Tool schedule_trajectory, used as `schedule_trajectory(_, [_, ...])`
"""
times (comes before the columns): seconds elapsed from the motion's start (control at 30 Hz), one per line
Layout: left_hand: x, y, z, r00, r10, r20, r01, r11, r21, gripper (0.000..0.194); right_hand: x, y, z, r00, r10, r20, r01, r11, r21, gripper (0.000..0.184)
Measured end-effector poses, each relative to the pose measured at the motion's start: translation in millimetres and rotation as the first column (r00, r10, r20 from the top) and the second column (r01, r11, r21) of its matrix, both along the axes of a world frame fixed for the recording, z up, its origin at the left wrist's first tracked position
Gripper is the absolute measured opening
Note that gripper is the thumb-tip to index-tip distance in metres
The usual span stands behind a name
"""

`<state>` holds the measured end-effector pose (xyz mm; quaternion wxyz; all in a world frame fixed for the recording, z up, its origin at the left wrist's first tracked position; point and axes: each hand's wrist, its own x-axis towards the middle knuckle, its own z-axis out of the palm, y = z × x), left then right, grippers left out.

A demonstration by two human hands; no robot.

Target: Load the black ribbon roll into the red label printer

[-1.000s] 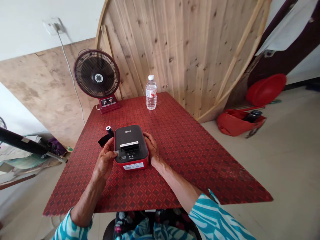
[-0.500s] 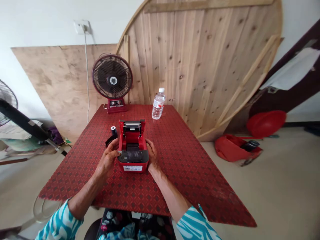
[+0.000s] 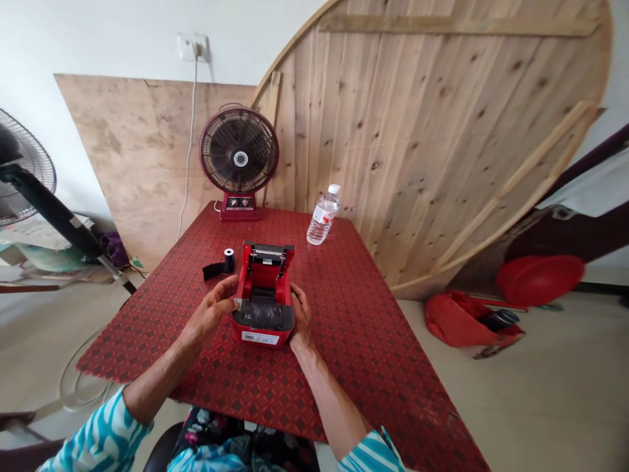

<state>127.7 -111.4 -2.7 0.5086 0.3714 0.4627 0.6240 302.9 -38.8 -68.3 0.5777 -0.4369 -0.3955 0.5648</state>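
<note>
A red printer [image 3: 265,335] with its lid raised stands on the table in front of me, a white label on its front face. Dark, shiny film [image 3: 268,316] lies over its grey-black front edge, and part of a dark roll shows inside the bay. My left hand [image 3: 216,308] is closed on the printer's left side, thumb at the front corner. Around the right side curl the fingers of my right hand [image 3: 301,318], partly hidden by the body. Just beyond my left hand, a small black roll [image 3: 228,261] with a white core stands upright, its loose strip [image 3: 212,271] trailing left.
A patterned red tabletop [image 3: 363,367] spreads beneath. Toward the back stand a dark red fan [image 3: 240,160] and a clear water bottle [image 3: 323,216]. Wooden boards [image 3: 393,131] lean on the wall behind. A red bag [image 3: 452,321] lies on the floor at right; another fan [image 3: 29,170] stands left.
My view has turned, so the scene sits further right. The black roll's loose strip now shows stretched out to the left. Both hands keep their hold on the printer.
</note>
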Motion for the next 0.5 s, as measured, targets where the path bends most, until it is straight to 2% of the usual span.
schedule_trajectory(0.1, [-3.6,7.3,15.2,0.959,0.035,-0.28,-0.001,0.993,0.122,0.034,0.6,1.0,-2.4,1.0,-0.003,0.012,0.003,1.0,-0.002,0.047])
schedule_trajectory(0.17, [-1.5,19.6,26.1,0.845,0.019,-0.534,0.114,0.97,0.214,0.022,0.8,2.2,-5.0,1.0,-0.008,0.027,0.008,1.0,-0.001,0.047])
schedule_trajectory(0.23, [4.6,36.4,33.9,0.65,-0.046,-0.759,0.305,0.93,0.204,0.02,1.3,3.4,-7.6,0.999,-0.01,0.043,0.01,1.0,0.002,0.047])
schedule_trajectory(0.3, [12.6,54.2,36.8,0.411,-0.103,-0.906,0.42,0.903,0.088,0.022,2.1,4.1,-9.4,0.998,-0.011,0.054,0.01,1.0,0.008,0.049])
schedule_trajectory(0.37, [19.8,69.4,35.7,0.156,-0.155,-0.976,0.417,0.906,-0.077,0.021,3.2,4.2,-9.9,0.998,-0.014,0.067,0.013,1.0,0.014,0.049])
schedule_trajectory(0.4, [22.4,75.4,34.3,0.051,-0.183,-0.982,0.389,0.909,-0.149,0.019,3.7,4.2,-9.9,0.997,-0.013,0.074,0.011,1.0,0.016,0.049])
schedule_trajectory(0.43, [24.2,80.2,32.9,-0.025,-0.211,-0.977,0.364,0.909,-0.205,0.018,4.1,4.1,-9.8,0.997,-0.009,0.08,0.008,1.0,0.014,0.049])
schedule_trajectory(0.5, [25.2,86.8,31.1,-0.094,-0.243,-0.965,0.339,0.904,-0.26,0.017,4.8,4.2,-10.4,0.997,0.001,0.073,0.0,1.0,-0.011,0.049])
